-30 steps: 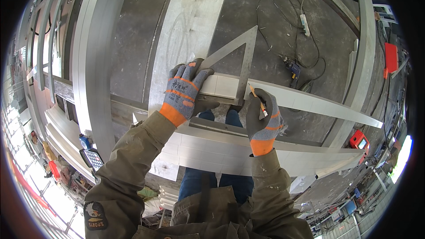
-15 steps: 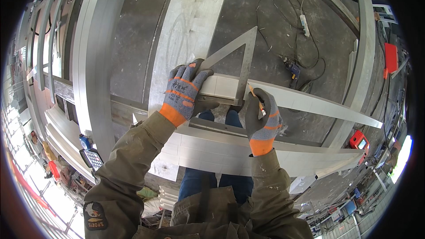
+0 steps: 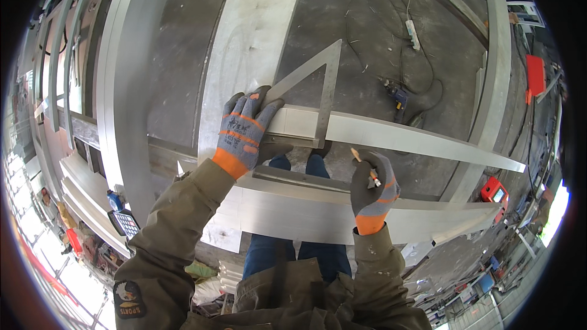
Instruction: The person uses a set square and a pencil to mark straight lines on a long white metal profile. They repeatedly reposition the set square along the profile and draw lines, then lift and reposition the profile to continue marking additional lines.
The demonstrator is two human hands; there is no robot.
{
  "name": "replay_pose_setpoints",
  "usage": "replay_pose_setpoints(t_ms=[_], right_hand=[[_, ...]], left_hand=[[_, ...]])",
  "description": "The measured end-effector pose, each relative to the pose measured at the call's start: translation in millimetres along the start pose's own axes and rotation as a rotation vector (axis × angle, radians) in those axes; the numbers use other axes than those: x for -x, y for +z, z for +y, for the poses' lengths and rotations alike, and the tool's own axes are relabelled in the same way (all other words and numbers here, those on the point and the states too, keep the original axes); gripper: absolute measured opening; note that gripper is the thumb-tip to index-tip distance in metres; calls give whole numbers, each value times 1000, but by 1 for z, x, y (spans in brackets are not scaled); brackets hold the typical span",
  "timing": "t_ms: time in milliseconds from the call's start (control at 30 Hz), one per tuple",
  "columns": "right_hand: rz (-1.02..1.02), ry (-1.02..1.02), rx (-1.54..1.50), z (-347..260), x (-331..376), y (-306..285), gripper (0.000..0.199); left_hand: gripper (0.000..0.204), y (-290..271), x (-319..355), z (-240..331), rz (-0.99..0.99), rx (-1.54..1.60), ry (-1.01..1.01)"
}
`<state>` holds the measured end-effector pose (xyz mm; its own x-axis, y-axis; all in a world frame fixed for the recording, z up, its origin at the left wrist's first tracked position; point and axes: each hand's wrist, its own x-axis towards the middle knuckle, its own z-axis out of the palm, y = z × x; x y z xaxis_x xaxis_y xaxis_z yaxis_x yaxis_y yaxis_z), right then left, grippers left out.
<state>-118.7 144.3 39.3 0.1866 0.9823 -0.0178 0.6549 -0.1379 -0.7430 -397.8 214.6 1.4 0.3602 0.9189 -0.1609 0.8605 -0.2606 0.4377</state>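
My left hand [image 3: 243, 127], in a grey and orange work glove, grips a metal triangle square [image 3: 328, 88] against a long pale metal bar [image 3: 403, 137]. The square's thick base lies along the bar's near edge, and one of its arms crosses the bar. Thin lines show on the bar close to the left fingers. In my gloved right hand [image 3: 374, 186] is a pencil [image 3: 356, 155], its point toward the bar but apart from it. That hand is over the gap between this bar and a second pale bar [image 3: 306, 208] nearer my body.
A wide metal plank [image 3: 247, 36] runs away from me under the bar's left end. On the floor beyond lie a power drill [image 3: 398, 96], cables and a white power strip [image 3: 412, 35]. A red device with a screen [image 3: 494, 190] stands right; a calculator [image 3: 127, 223] lies left.
My right hand has drawn back from the square's edge, toward me and slightly right, with the pencil. My left hand still holds the square on the bar. The view has shifted slightly.
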Motion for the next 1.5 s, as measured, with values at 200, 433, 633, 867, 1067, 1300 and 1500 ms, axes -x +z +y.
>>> replay_pose_setpoints(t_ms=[200,433,633,867,1067,1300,1500], right_hand=[[77,124,-79,16,-11,-13,15],[130,106,-164,22,-24,-14,16],[65,102,-227,22,-29,-10,20],[59,73,-143,26,-32,-4,19],[23,73,-137,25,-32,-5,20],[27,76,-159,26,-33,-3,19],[29,76,-151,26,-32,-2,19]], left_hand=[[86,15,-14,34,31,-57,77],[82,21,-24,53,-6,-13,46],[84,25,-24,50,21,34,35],[87,29,-24,49,42,46,42],[88,32,-24,48,41,32,29],[89,33,-23,48,40,21,30],[90,34,-23,46,7,5,32]])
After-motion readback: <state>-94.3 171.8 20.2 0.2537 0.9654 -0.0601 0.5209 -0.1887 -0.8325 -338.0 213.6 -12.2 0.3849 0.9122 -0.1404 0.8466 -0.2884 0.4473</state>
